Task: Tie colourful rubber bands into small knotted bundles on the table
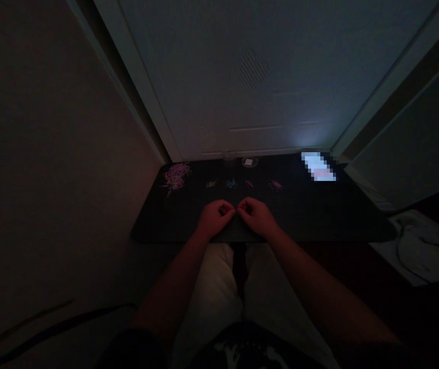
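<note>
My left hand and my right hand meet over the front middle of a dark table, thumbs and fingertips pinched close together. Whatever lies between the fingertips is too small and dim to name. Beyond my hands, small piles of thin strands lie in a row: a yellowish pile, a blue pile, a red-pink pile and a purple-pink pile. At the far left sits a larger heap of mixed pink and pale strands.
The dark table stands against a pale door. Near its back edge are a clear round container and a shallow dish with a white square in it. A glowing, blurred-out screen lies at the back right.
</note>
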A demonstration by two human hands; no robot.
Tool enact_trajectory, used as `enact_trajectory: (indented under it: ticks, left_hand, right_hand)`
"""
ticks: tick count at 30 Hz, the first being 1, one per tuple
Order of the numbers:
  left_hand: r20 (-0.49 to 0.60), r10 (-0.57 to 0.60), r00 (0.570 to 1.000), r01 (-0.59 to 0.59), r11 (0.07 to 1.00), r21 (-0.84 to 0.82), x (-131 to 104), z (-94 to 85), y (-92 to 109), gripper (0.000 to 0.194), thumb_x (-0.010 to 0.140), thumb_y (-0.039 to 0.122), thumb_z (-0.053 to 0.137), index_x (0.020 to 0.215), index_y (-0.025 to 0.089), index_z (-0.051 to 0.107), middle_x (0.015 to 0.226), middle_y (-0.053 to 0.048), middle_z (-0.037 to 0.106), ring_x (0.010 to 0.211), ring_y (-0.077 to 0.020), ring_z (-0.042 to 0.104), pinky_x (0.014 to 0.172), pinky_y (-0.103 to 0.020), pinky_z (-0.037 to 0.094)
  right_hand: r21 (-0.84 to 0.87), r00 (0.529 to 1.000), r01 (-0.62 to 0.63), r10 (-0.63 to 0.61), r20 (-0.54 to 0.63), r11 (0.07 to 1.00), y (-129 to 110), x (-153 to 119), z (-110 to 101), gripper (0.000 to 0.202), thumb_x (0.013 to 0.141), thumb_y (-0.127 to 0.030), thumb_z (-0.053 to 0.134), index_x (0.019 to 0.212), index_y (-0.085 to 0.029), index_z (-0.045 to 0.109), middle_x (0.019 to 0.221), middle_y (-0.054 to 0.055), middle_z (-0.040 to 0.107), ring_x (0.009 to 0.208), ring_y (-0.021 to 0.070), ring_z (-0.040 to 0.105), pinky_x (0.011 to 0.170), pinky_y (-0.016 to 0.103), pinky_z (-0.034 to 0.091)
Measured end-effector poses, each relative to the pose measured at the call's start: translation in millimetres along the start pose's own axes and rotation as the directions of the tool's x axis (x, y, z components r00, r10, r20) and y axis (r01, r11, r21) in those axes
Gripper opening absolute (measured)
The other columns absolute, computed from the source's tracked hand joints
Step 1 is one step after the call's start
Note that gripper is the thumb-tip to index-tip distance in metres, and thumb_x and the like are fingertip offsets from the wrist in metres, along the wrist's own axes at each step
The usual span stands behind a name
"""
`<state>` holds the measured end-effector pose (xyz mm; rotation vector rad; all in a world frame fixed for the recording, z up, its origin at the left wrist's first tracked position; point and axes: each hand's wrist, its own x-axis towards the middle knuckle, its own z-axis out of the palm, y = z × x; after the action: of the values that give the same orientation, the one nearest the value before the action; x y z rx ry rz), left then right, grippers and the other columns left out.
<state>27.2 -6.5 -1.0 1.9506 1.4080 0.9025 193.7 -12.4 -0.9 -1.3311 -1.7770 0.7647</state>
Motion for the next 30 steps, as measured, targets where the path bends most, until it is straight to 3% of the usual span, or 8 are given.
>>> enact_trajectory:
  ticks: [20, 30]
  left_hand:
    - [0.007, 0.012, 1.000, -0.012, 0.999, 0.031, 0.2, -1.1, 1.1, 0.015, 0.076, 0.031, 0.058, 0.077, 0.018, 0.063, 0.070, 0.000, 0.063, 0.061, -0.0105, 0.056, 0.057, -0.022, 0.043]
    - [0.013, -0.017, 1.000, 0.016, 0.999, 0.052, 0.6, -2.6, 0.7, 0.016, 0.075, 0.032, 0.058, 0.078, 0.018, 0.064, 0.069, 0.000, 0.064, 0.061, -0.0118, 0.057, 0.056, -0.023, 0.043]
  right_hand:
    - [0.016, 0.999, 0.021, -0.021, -0.030, 1.000, 7.2, 1.3, 3.8, 0.011, 0.073, -0.021, 0.056, 0.083, -0.019, 0.056, 0.068, -0.002, 0.056, 0.061, 0.0108, 0.049, 0.057, 0.023, 0.037]
    - [-0.028, 0.998, 0.058, -0.058, -0.011, 0.998, 3.8, 3.1, 3.1, 0.005, 0.075, -0.017, 0.055, 0.076, -0.018, 0.059, 0.074, 0.001, 0.058, 0.067, 0.0118, 0.051, 0.061, 0.024, 0.038]
